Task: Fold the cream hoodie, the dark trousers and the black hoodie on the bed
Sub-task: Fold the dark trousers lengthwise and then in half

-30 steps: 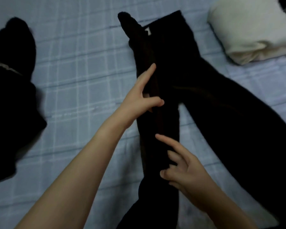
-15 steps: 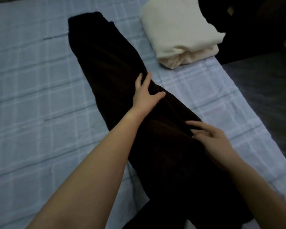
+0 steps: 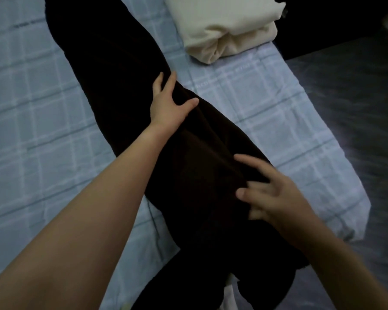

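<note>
The dark trousers (image 3: pixel 126 90) lie lengthwise down the bed (image 3: pixel 255 97), legs apparently stacked one on the other, though the dark cloth hides the seams. The fabric looks soft, limp and fairly heavy, best taken at the waistband or hems. The left hand (image 3: pixel 168 104) presses flat mid-length, fingers spread. The right hand (image 3: pixel 271 193) rests nearer, fingers splayed, gripping nothing. The folded cream hoodie (image 3: pixel 224 25) sits beyond.
</note>
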The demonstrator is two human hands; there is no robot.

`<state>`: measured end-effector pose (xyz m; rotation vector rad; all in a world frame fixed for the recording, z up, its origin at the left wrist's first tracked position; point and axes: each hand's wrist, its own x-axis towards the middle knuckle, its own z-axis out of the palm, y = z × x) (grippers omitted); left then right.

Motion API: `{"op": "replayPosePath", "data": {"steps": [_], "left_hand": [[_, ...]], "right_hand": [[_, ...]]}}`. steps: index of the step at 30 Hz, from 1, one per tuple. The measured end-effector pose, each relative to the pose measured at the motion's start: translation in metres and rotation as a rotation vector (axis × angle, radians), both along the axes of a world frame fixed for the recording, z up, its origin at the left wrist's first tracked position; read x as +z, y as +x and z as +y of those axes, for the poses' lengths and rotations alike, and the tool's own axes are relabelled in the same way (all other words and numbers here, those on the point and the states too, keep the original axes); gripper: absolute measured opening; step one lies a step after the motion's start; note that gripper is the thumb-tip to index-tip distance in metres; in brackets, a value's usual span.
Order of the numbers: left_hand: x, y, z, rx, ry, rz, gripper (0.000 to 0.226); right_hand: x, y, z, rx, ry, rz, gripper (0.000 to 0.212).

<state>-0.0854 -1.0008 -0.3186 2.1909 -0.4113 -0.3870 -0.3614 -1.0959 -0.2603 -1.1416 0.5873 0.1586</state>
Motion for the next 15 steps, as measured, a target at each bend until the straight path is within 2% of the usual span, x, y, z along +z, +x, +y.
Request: {"op": "replayPosePath", "data": {"steps": [4, 8, 10, 13, 15], "left_hand": [[-0.006, -0.003, -0.011, 0.059, 0.001, -0.009, 0.085], [-0.008, -0.011, -0.012, 0.086, 0.017, -0.056, 0.081], [0.0, -0.009, -0.01, 0.032, 0.004, 0.012, 0.081], [0.024, -0.009, 0.002, -0.12, -0.014, 0.236, 0.083], [0.038, -0.027, 0.018, -0.191, -0.005, 0.211, 0.076]], "right_hand": [[-0.019, 0.007, -0.04, -0.191, -0.151, 0.131, 0.04], [-0.042, 0.012, -0.038, -0.137, -0.181, 0.173, 0.036], [-0.044, 0.008, -0.035, -0.145, -0.173, 0.131, 0.037], [-0.048, 0.005, -0.034, -0.169, -0.168, 0.111, 0.036], [-0.052, 0.004, -0.035, -0.174, -0.181, 0.116, 0.036]]}}
